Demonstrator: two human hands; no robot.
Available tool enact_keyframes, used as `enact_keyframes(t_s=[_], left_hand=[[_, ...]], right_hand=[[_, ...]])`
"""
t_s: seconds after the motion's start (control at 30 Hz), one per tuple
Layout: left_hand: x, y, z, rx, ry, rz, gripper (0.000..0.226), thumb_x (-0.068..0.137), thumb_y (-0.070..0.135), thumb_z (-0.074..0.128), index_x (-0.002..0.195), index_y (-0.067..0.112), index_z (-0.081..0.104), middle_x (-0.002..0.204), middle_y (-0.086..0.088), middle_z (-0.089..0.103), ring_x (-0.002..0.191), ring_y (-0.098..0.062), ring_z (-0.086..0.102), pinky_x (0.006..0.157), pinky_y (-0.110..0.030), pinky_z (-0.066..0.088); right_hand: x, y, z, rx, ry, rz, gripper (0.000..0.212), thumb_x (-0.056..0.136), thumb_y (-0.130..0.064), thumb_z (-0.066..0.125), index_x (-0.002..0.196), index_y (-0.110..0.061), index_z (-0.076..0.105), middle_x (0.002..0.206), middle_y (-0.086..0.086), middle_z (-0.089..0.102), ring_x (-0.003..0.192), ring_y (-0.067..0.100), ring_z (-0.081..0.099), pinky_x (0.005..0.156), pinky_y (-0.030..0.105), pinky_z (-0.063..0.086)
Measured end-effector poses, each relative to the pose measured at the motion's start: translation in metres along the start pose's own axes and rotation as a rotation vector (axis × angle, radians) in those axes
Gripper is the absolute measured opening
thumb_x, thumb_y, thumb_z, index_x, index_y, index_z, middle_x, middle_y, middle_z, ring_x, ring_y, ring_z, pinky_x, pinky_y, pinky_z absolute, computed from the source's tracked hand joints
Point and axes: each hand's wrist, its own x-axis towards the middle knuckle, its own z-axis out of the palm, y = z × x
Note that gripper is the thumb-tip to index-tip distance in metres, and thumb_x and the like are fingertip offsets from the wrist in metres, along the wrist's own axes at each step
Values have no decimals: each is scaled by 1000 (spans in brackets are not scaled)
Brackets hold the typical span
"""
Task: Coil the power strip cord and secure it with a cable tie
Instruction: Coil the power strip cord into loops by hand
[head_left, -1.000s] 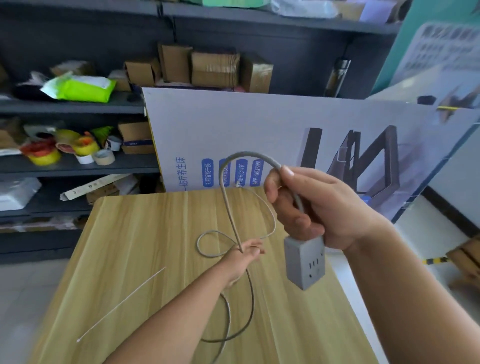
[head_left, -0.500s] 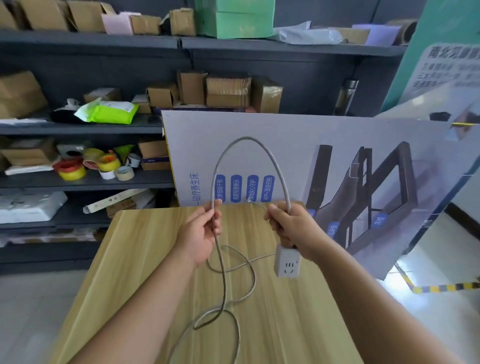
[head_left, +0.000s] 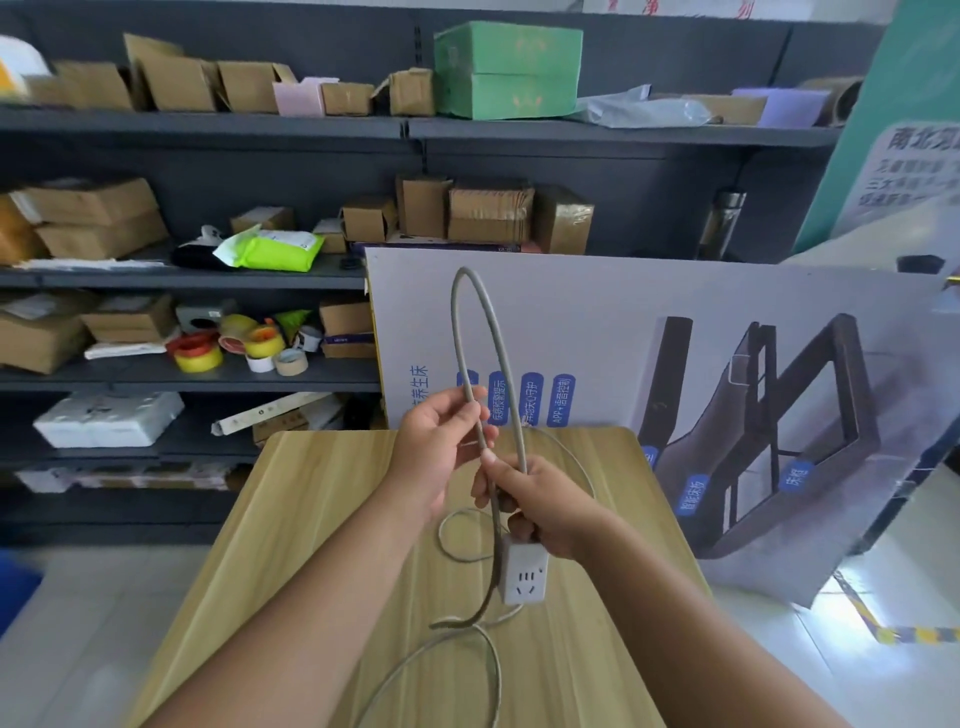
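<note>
A small white cube power strip hangs from my right hand, which grips the grey cord just above it. The cord rises in a tall narrow loop over both hands. My left hand pinches the loop's left strand close against my right thumb. Below the hands the rest of the cord trails in loose curves on the wooden table and runs off toward the near edge. No cable tie shows in this view.
A large printed board leans behind the table. Dark shelves at the back hold cardboard boxes and tape rolls. Pale floor lies on both sides of the table, with yellow-black tape at the right.
My left hand rose from the table with the cord and came over to my right hand. The loop grew taller and narrower. The thin tie seen on the table earlier is out of view.
</note>
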Motion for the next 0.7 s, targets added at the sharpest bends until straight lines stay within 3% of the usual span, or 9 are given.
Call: enact_keyframes(t_s=[0.13,0.27,0.37,0.47,0.53,0.63,0.7], left_hand=[[-4,-13,-1,249,-63,1,14,91,13,62,100,14,74,91,-18,72,84,-28,65,86,-51,54],[-12,-21,2,271,-72,-23,15,91,17,62,100,11,73,86,-12,73,78,-20,62,77,-41,48],[-16,-25,2,229,-150,-96,16,94,23,60,100,21,74,81,-2,74,74,-19,65,80,-44,48],[-19,-36,-9,238,-301,-158,28,94,45,55,115,33,69,108,-4,74,93,-21,68,81,-39,46],[-24,-50,-20,347,-417,-274,44,82,58,59,121,37,63,114,-1,69,94,-15,64,82,-34,42],[-42,-79,-33,614,-697,-386,30,86,46,65,116,40,62,103,15,63,91,-1,58,83,-24,42],[-56,-101,-40,722,-788,-433,37,87,39,68,123,33,60,117,12,61,104,2,57,92,-18,42]], right_hand=[[2,0,1,88,5,-2,45,97,-44,51,58,-21,52,56,-2,44,48,10,31,46,22,28],[3,2,2,293,40,-7,51,98,-45,48,54,-19,44,51,0,37,52,16,39,53,24,38],[3,4,1,396,47,1,49,98,-45,47,56,-20,47,50,0,36,46,16,43,47,23,38],[4,1,-7,447,98,-48,40,97,-44,51,64,-20,49,49,-5,32,41,9,28,42,22,25],[3,-6,-16,533,141,-71,38,95,-43,55,64,-22,44,48,-8,27,38,7,22,40,21,21],[2,-20,-29,596,196,-119,42,96,-41,52,61,-23,38,48,-8,24,37,7,19,39,22,19],[1,-30,-35,595,245,-163,43,98,-40,50,62,-23,35,47,-8,23,37,8,19,39,22,19]])
